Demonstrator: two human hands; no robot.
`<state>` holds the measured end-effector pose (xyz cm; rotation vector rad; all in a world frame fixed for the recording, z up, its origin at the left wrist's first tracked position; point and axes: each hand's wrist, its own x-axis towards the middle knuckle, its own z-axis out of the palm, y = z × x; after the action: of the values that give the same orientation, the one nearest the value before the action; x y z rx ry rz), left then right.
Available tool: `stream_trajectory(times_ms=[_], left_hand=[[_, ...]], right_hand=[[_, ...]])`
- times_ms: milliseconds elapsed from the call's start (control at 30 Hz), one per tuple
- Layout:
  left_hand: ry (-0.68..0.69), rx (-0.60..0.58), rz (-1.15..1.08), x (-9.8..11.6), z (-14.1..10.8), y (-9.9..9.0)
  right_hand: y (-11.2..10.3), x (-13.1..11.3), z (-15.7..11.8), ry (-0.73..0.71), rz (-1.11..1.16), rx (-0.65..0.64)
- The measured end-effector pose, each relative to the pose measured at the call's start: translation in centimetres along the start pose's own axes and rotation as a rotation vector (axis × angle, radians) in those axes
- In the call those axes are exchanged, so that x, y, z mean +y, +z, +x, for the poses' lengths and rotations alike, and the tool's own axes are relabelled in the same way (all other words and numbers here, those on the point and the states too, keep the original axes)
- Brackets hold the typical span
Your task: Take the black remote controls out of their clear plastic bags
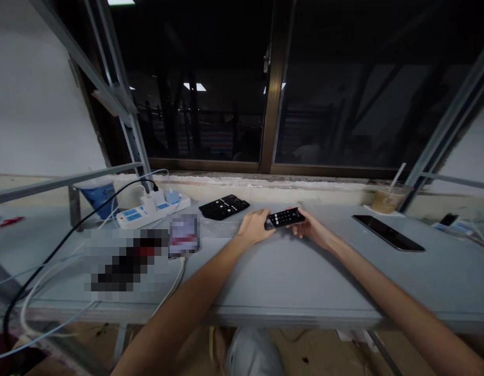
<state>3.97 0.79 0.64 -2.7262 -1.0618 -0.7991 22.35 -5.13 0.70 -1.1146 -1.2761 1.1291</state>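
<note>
A black remote control with light buttons is held between both hands above the middle of the grey table. My left hand grips its left end, fingers closed round it. At the other end, the fingers of my right hand are bent around the remote's edge. Several more black remotes lie side by side on the table, just behind and left of my left hand.
Left: a white power strip with plugs and trailing cables, a phone and a blue cup. Right: a dark phone and a drink cup with a straw. Metal frame posts stand at both sides.
</note>
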Motion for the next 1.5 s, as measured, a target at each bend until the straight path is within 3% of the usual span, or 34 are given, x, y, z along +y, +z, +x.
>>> stream_trajectory(times_ms=[200,433,600,733,900,1033,1233,1500], left_hand=[[0.137,0.044,-0.025,1.1,-0.1,0.1],[0.152,0.066,0.011,1.7,0.2,0.9],[0.089,0.072,0.008,0.5,0.4,0.8],[-0.034,-0.043,0.037,-1.0,0.3,0.7],[-0.059,-0.083,0.108,-1.8,0.4,0.7],[0.028,-0.056,0.125,-0.7,0.4,0.9],[0.097,-0.058,0.091,0.6,0.2,1.3],[0.030,-0.068,0.076,0.2,0.4,1.7]], right_hand=[[0.4,0.5,-0.2,0.028,-0.087,-0.092],[1.3,1.1,0.1,0.113,-0.039,-0.230],[0.4,1.3,0.9,0.076,-0.005,-0.048],[-1.0,0.7,1.2,0.072,0.032,0.139],[-1.6,0.9,1.0,0.087,0.017,0.092],[-1.0,1.5,0.6,0.088,-0.052,0.145],[-0.4,1.2,0.3,0.004,-0.269,0.042],[-0.3,0.9,1.0,-0.028,-0.193,0.274]])
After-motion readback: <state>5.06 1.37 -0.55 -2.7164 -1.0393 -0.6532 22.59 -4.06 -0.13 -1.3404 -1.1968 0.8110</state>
